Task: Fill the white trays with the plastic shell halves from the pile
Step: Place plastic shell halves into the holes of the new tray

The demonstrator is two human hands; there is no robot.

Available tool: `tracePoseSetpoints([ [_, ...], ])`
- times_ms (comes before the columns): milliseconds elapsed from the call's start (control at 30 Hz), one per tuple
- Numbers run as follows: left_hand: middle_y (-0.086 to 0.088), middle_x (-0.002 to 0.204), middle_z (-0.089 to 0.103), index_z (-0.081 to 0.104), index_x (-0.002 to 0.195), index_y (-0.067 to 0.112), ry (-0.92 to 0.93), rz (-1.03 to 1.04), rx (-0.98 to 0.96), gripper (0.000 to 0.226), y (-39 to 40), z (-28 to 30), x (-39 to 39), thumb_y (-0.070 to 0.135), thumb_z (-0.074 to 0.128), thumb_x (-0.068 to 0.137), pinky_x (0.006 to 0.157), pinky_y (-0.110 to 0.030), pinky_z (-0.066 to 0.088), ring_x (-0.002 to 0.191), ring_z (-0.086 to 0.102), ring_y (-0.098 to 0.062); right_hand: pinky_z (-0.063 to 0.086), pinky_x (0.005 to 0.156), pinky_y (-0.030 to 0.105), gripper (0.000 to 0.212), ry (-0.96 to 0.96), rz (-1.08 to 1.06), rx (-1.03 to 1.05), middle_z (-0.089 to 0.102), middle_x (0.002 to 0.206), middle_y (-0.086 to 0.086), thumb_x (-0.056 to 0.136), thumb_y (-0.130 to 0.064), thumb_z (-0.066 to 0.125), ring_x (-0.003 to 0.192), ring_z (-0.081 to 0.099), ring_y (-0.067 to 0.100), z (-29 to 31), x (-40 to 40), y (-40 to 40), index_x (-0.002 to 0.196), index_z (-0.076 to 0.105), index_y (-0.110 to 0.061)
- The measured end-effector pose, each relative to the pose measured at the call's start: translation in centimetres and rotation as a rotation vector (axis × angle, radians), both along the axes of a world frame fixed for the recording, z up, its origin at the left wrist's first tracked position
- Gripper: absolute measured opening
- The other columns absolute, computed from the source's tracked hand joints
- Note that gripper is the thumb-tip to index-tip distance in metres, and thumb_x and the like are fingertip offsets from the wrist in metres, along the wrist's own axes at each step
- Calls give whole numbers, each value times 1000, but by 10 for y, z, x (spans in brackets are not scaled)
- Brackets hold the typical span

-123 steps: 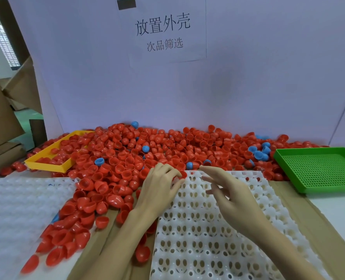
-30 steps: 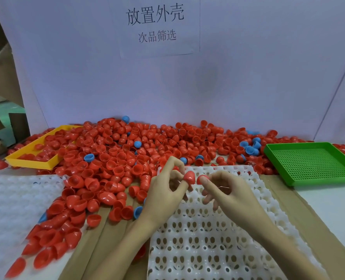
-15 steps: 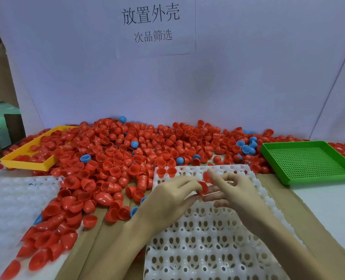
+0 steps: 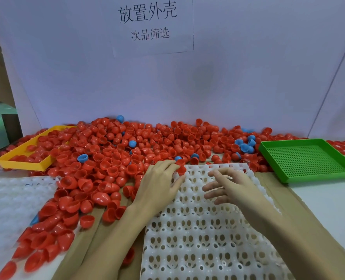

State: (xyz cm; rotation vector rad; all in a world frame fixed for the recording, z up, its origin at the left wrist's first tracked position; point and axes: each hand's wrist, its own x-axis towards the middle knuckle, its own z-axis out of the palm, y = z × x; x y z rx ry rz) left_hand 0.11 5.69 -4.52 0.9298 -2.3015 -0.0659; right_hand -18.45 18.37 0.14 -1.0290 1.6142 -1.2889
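Second white tray (image 4: 9, 199): lying at the near left of the table, partly under spilled shells; its pockets are too blurred for you to read.
Yellow tray (image 4: 22, 163): sitting at the far left, half buried in red shells.
Pile (image 4: 111, 158): red shell halves, with a few blue ones mixed in, are spreading across the far side of the table and running down the left towards you.
Left hand (image 4: 157, 186): you are reaching its fingers to the far left corner of the middle tray, where the fingertips are touching a red shell half (image 4: 181, 168) at the tray's edge; whether they are pinching it or only pressing it, you cannot tell.
White tray (image 4: 208, 239): lying in front of you on brown cardboard, its pockets looking nearly all unfilled.
Right hand (image 4: 230, 186): you are hovering it over the far rows of this tray, fingers loosely spread and holding nothing visible.
Step in hand: you seem to be seating one of the first shells in the far row.
Next move: it is likely calling for another half from the pile, set into the neighbouring pocket.
Green tray (image 4: 307, 158): sitting at the far right, perforated, with nothing visible in it.
Writing: a paper sign (image 4: 149, 23) on the back wall is reading 放置外壳, with 次品筛选 below.
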Motion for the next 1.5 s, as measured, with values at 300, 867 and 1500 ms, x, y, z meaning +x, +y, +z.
tracePoseSetpoints([
  [300, 9, 131, 66, 70, 127, 20, 117, 23, 59, 31, -2, 3, 3, 38, 54, 107, 110, -24, 35, 124, 56, -6, 59, 63, 25, 22, 25, 29, 9, 81, 91, 6, 108, -33, 55, 82, 79, 24, -2, -1, -1, 117, 65, -16],
  [867, 11, 144, 53, 60, 144, 17, 1, 91, 210, 43, -39, -3, 34, 38, 41, 111, 116, -37, 30, 130, 48, -11, 59, 65, 27, 20, 37, 51, 15, 81, 91, 5, 108, -31, 54, 82, 79, 23, -5, -1, -1, 115, 67, -17],
  [1500, 3, 93, 69, 68, 83, 9, 431, -448, -41, 25, 47, 31, 14, 23, 88, 86, 85, -35, 58, 93, 69, -15, 61, 90, 31, 26, -199, 231, -244, 75, 118, 9, 93, -25, 74, 107, 75, 27, 8, 12, 11, 118, 78, -28],
])
